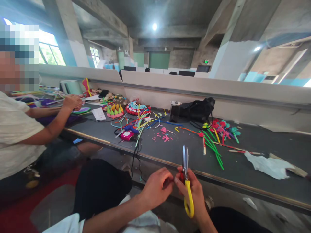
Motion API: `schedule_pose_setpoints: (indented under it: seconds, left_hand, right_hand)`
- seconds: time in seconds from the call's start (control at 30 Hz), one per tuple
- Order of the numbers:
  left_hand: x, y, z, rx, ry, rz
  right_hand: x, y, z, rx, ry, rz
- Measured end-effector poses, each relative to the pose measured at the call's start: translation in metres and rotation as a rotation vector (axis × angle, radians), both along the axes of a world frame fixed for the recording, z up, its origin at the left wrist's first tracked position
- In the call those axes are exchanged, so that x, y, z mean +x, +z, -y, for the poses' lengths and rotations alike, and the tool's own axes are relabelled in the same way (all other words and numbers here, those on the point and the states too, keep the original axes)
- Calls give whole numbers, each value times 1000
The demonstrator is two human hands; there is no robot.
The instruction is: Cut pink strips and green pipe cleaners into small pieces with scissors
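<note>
My right hand (194, 194) is closed on a pair of scissors (186, 176) with yellow and red handles, blades pointing up and nearly closed. My left hand (157, 186) is curled beside it, fingertips pinched against the right hand's fingers near the scissor pivot; whatever small piece they hold is hidden. Both hands hover below the front edge of the dark work table (267, 161). Just beyond them lie pink scraps (164, 136) and a bundle of green, red and teal pipe-cleaner flowers (216, 136).
A person in a white shirt (17, 136) sits at my left, a hand (73, 102) on the table. Coloured pipe cleaners and cables (138, 124), a pink device (126, 135), a black bag (196, 110), crumpled white paper (269, 165) and craft pieces (114, 111) lie about.
</note>
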State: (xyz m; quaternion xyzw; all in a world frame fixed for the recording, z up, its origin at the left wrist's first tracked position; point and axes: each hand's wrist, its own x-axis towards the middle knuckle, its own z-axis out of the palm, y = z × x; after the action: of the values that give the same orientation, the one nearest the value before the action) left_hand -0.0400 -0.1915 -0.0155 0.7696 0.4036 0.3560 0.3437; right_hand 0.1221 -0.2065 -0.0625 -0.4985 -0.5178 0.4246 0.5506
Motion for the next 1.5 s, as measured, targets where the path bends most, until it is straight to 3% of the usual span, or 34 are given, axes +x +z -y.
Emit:
schedule_pose_setpoints:
  seconds: [0.2, 0.4, 0.5, 0.6, 1.5]
  left_hand:
    - [-2, -6, -8, -87, 54, 41]
    - [-2, 7, -16, -567, 144, 651]
    - [-1, 18, -20, -642, 167, 879]
    - [-2, 26, -24, -637, 184, 969]
    - [-5, 31, -26, -509, 253, 837]
  right_hand:
    - [-8, 15, 0, 128, -27, 134]
    - [-13, -5, -4, 324, -269, 381]
    - [-16, -17, -5, 430, -285, 516]
    - [-21, -23, -6, 447, -238, 592]
    - [-12, -31, -1, 420, -304, 781]
